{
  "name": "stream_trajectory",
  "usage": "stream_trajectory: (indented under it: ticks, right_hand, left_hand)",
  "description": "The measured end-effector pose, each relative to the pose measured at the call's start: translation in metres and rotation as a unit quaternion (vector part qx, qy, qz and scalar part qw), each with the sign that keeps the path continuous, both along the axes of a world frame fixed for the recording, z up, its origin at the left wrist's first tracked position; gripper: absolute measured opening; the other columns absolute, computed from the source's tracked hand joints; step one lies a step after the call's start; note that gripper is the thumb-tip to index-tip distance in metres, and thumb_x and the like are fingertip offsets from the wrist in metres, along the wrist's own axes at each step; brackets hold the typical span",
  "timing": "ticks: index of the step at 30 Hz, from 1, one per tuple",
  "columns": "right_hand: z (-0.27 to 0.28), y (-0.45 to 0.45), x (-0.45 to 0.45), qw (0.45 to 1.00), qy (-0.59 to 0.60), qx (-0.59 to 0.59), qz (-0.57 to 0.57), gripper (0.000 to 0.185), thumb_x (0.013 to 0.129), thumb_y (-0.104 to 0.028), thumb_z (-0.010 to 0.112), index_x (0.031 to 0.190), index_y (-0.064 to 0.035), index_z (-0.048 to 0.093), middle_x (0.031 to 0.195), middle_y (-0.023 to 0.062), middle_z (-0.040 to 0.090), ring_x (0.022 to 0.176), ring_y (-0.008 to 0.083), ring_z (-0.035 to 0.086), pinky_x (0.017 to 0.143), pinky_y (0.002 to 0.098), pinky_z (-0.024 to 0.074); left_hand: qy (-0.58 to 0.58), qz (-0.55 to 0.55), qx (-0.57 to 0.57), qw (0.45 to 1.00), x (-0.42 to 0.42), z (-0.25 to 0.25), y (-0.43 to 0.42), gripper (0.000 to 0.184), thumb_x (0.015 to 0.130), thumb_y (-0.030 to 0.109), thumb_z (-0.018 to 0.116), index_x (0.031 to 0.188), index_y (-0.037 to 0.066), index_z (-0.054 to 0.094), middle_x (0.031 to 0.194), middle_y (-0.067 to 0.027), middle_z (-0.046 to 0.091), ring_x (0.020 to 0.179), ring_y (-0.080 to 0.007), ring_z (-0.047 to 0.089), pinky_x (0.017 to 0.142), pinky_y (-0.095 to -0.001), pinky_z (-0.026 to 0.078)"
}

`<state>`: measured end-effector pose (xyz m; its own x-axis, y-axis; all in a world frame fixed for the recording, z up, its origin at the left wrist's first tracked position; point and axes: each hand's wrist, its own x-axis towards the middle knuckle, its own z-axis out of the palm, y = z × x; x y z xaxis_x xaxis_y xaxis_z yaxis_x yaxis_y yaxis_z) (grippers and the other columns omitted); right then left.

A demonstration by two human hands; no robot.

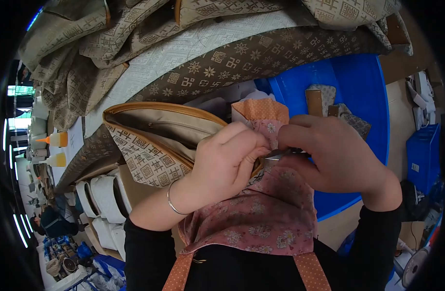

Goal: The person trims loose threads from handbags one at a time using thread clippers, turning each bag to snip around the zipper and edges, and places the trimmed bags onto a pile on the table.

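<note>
My left hand (227, 157), with a bracelet at the wrist, is closed in a pinch on the near right end of a patterned zip bag (149, 157). The bag gapes, showing a beige lining and a brown zipper edge. My right hand (331, 153) is closed around small metal snips (279, 156), of which only a short silver blade shows between the fingers. The blade is close to my left fingertips at the bag's end. What exactly lies between the left fingertips is hidden.
Similar patterned bags (208, 12) are heaped along the table behind. A blue bin (373, 97) with patterned pieces (324, 94) stands at the right. Glue bottles (57, 139) stand at the left, above a box of white pieces (106, 194). A pink floral apron (261, 218) covers my front.
</note>
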<state>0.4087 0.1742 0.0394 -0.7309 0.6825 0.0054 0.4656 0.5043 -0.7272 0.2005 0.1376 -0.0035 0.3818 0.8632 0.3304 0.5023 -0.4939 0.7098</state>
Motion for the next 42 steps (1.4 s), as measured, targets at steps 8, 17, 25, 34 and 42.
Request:
stream_trajectory:
  ticks: [8, 17, 25, 34, 42]
  right_hand:
    - [-0.028, -0.012, -0.003, 0.989, 0.137, -0.045, -0.032, 0.018, 0.075, -0.010, 0.068, 0.087, -0.0038, 0.056, 0.075, 0.0081, 0.052, 0.060, 0.0207, 0.053, 0.052, 0.0330, 0.0391]
    - [-0.056, -0.050, -0.096, 0.931, 0.318, -0.081, -0.159, 0.054, 0.068, -0.024, 0.081, 0.094, -0.0039, 0.038, 0.087, 0.0093, 0.039, 0.068, 0.0191, 0.044, 0.060, 0.0317, 0.0394]
    - [-0.012, -0.049, -0.114, 0.911, 0.382, 0.114, -0.102, 0.067, 0.070, -0.009, 0.078, 0.118, -0.0008, 0.032, 0.116, 0.0126, 0.037, 0.104, 0.0172, 0.042, 0.090, 0.0304, 0.0376]
    - [-0.012, -0.024, -0.097, 0.937, 0.328, 0.086, -0.083, 0.048, 0.071, 0.013, 0.061, 0.113, -0.0021, 0.043, 0.094, 0.0075, 0.065, 0.084, 0.0126, 0.062, 0.076, 0.0232, 0.0476]
    - [-0.061, 0.024, -0.116, 0.962, 0.213, 0.085, -0.149, 0.047, 0.063, -0.006, 0.078, 0.104, -0.0046, 0.055, 0.083, 0.0048, 0.061, 0.072, 0.0111, 0.058, 0.066, 0.0252, 0.0483]
  left_hand:
    - [0.009, -0.042, -0.016, 0.999, -0.035, 0.012, 0.023, 0.032, 0.077, 0.000, 0.053, 0.109, 0.005, 0.056, 0.086, -0.0144, 0.058, 0.080, -0.0315, 0.060, 0.079, -0.0385, 0.046]
    - [0.304, -0.001, -0.043, 0.952, -0.069, 0.045, 0.010, 0.048, 0.074, 0.004, 0.060, 0.119, 0.005, 0.044, 0.084, -0.0202, 0.061, 0.075, -0.0393, 0.061, 0.064, -0.0447, 0.050]
    - [0.230, 0.060, -0.093, 0.967, -0.080, 0.119, -0.031, 0.062, 0.071, -0.007, 0.056, 0.131, 0.005, 0.041, 0.129, -0.0142, 0.047, 0.117, -0.0284, 0.047, 0.099, -0.0349, 0.037]
    - [0.138, 0.029, -0.098, 0.985, -0.104, 0.133, -0.037, 0.043, 0.067, -0.010, 0.040, 0.101, 0.002, 0.065, 0.089, -0.0145, 0.064, 0.095, -0.0303, 0.058, 0.085, -0.0352, 0.046]
    - [-0.184, 0.067, -0.392, 0.899, -0.117, 0.066, -0.030, 0.046, 0.066, -0.011, 0.038, 0.105, -0.002, 0.060, 0.094, -0.0045, 0.063, 0.082, -0.0067, 0.055, 0.069, -0.0209, 0.044]
